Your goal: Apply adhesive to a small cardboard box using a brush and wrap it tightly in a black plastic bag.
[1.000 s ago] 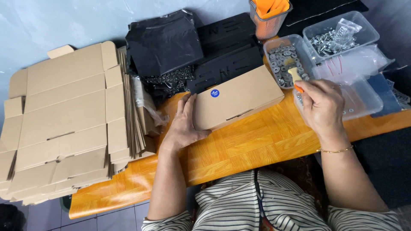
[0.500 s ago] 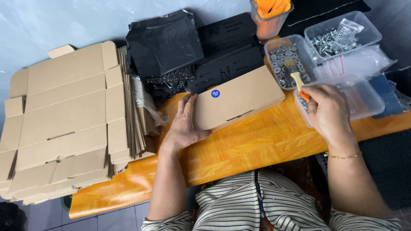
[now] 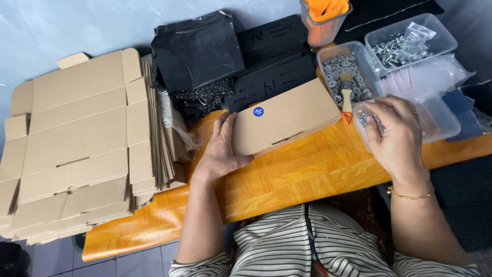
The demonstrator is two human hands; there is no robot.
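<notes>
Cardboard box [image 3: 287, 123] against left hand [image 3: 220, 151]

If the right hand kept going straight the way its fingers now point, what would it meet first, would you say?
Probably the brush with the orange handle leaning on the tray of washers; the right hand points up-left, though depth is unclear.

My left hand [image 3: 221, 149] rests against the closed brown cardboard box [image 3: 285, 119], a flat oblong bearing a small round blue sticker [image 3: 258, 111] near its left end. Left of that box lies a stack of flat unfolded brown cartons [image 3: 77, 138]. Behind it sits a black plastic bag [image 3: 199, 48], and to its right a clear zip bag [image 3: 425, 77].
</notes>
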